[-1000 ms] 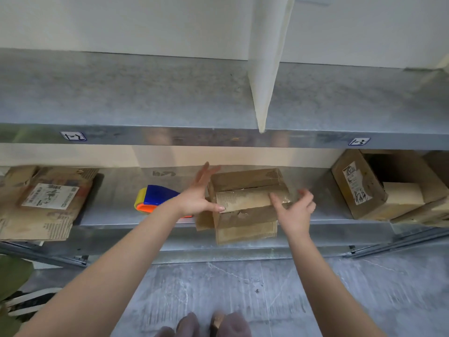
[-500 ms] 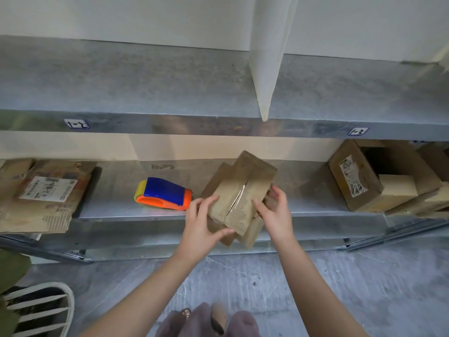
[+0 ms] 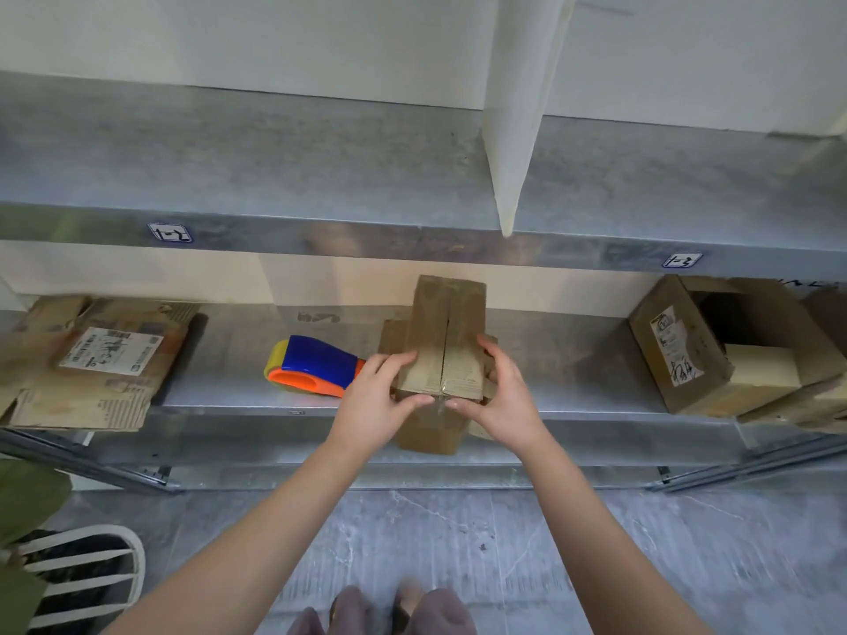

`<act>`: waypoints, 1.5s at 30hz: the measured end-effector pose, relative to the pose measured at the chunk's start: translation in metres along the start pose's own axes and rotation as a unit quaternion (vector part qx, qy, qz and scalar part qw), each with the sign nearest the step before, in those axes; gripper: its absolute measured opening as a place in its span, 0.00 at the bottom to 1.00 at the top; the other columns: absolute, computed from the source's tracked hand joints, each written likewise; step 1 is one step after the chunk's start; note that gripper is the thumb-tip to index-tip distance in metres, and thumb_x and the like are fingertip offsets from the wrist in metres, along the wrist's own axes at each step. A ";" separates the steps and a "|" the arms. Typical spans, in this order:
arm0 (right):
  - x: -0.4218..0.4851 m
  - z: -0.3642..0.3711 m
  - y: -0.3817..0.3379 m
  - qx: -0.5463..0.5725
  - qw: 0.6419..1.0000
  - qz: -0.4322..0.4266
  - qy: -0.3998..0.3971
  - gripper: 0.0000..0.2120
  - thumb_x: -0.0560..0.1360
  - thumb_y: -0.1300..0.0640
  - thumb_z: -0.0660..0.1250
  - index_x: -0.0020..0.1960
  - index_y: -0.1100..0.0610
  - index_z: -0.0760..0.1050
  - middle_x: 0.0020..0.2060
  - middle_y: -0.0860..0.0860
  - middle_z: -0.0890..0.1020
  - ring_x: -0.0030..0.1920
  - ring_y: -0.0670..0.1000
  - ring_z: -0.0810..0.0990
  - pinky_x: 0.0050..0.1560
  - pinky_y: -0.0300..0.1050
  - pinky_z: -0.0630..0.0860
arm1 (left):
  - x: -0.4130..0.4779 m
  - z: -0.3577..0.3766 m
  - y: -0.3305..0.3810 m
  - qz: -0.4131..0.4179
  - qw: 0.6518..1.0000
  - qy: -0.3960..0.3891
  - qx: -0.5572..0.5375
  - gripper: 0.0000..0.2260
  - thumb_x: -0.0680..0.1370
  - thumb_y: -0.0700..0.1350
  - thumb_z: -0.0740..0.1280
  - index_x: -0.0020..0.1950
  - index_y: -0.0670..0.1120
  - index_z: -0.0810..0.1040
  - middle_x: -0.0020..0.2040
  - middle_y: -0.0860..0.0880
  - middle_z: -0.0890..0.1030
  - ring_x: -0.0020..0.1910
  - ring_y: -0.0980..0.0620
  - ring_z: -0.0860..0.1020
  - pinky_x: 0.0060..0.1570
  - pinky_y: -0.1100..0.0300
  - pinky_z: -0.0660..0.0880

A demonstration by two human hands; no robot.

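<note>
A small brown cardboard box (image 3: 447,332) stands on end at the front edge of the lower metal shelf (image 3: 573,396), its two flaps meeting in a centre seam that faces up. My left hand (image 3: 376,405) grips its left side, thumb curled over the near edge. My right hand (image 3: 499,401) grips the right side the same way, thumb near the seam. A blue, orange and yellow tape dispenser (image 3: 311,366) lies on the shelf just left of my left hand.
Flattened cardboard with a white label (image 3: 91,359) lies at the shelf's left end. An open brown box (image 3: 715,346) with a smaller box inside sits at the right. The upper shelf (image 3: 321,176) carries a white divider (image 3: 513,130). A white chair back (image 3: 82,575) is low left.
The box has been turned from lying sideways and tilted to standing straight with its seam toward me. Both hands have closed round its sides, thumbs on the near edge.
</note>
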State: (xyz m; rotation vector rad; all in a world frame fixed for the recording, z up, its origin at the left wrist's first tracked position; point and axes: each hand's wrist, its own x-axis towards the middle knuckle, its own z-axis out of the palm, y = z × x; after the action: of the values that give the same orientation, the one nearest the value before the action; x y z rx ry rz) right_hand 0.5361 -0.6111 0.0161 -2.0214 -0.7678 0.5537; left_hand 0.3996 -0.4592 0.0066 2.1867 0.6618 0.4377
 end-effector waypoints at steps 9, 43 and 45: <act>0.037 -0.008 0.004 -0.024 0.997 0.030 -0.066 0.41 0.68 0.59 0.78 0.75 0.51 0.62 0.73 0.51 0.66 0.72 0.51 0.66 0.73 0.49 0.63 | 0.024 -0.001 -0.012 0.008 0.996 -0.083 0.021 0.29 0.72 0.46 0.74 0.71 0.53 0.68 0.74 0.57 0.63 0.66 0.52 0.72 0.60 0.51 0.75; -0.006 0.155 -0.027 -0.284 0.956 -0.048 -0.047 0.27 0.79 0.49 0.61 0.77 0.50 0.60 0.75 0.50 0.65 0.78 0.53 0.53 0.74 0.52 0.61 | 0.018 -0.123 -0.101 0.186 0.880 -0.147 0.411 0.30 0.68 0.57 0.74 0.67 0.47 0.74 0.64 0.44 0.77 0.63 0.40 0.75 0.65 0.44 0.69; -0.002 0.165 -0.023 -0.281 0.959 -0.012 -0.043 0.28 0.79 0.49 0.61 0.77 0.51 0.60 0.74 0.51 0.65 0.77 0.53 0.55 0.74 0.51 0.61 | 0.034 -0.122 -0.105 0.189 0.876 -0.169 0.410 0.31 0.69 0.59 0.72 0.70 0.49 0.72 0.67 0.43 0.74 0.67 0.39 0.71 0.69 0.43 0.64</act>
State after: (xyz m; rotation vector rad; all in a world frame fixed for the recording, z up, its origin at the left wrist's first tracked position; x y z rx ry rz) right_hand 0.4231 -0.5071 -0.0495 -2.5138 -1.0938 0.4422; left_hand 0.3323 -0.3087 0.0048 3.1225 0.2163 -0.0827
